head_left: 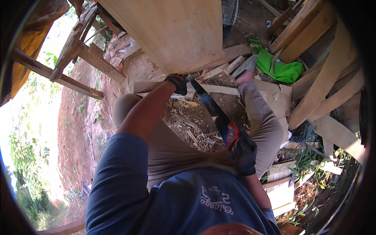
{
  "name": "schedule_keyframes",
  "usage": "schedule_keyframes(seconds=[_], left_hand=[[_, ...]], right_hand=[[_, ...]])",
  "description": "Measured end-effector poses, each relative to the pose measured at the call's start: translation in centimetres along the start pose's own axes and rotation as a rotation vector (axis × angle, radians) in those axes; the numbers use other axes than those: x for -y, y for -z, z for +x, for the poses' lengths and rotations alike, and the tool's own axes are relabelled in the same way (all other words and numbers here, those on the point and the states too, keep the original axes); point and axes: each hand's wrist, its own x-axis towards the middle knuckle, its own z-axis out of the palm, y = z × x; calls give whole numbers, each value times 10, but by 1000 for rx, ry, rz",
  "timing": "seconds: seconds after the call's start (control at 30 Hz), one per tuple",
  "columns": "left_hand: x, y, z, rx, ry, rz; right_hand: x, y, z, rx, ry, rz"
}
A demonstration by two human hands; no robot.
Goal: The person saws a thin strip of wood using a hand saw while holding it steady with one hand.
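Observation:
My right hand [244, 152], in a dark glove, is closed round the red and blue handle of a hand saw [214, 109]. The dark blade slants away and to the left, its tip close to the near edge of a large pale wooden panel [172, 31]. At the panel's near left corner, my left hand [178, 83], also gloved, grips the edge with its fingers curled. Whether the saw teeth touch the wood cannot be made out.
Wood shavings [199, 137] and offcuts litter the dirt between my legs. Long boards [325, 78] lean at the right, beside a bright green cloth [280, 70]. A rough timber frame [78, 51] stands at the left, above a dirt slope [76, 145].

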Motion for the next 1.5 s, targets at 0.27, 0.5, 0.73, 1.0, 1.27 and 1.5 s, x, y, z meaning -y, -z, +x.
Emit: schedule_keyframes(seconds=[0.27,0.5,0.73,1.0,1.27,1.5], left_hand=[[8,-19,-5,-90,-17,172],[2,-41,-1,-312,-43,237],[4,-50,-1,-337,-64,265],[3,-58,6,-349,-28,303],[-3,-23,-10,-140,-37,196],[-6,-23,-10,-193,-60,177]], right_hand=[[33,-27,57,84,-121,410],[5,-90,117,13,-282,655],[-27,-92,136,94,-160,388],[-23,-98,131,89,-180,459],[-7,-94,116,123,-92,75],[-7,-94,116,80,-55,11]])
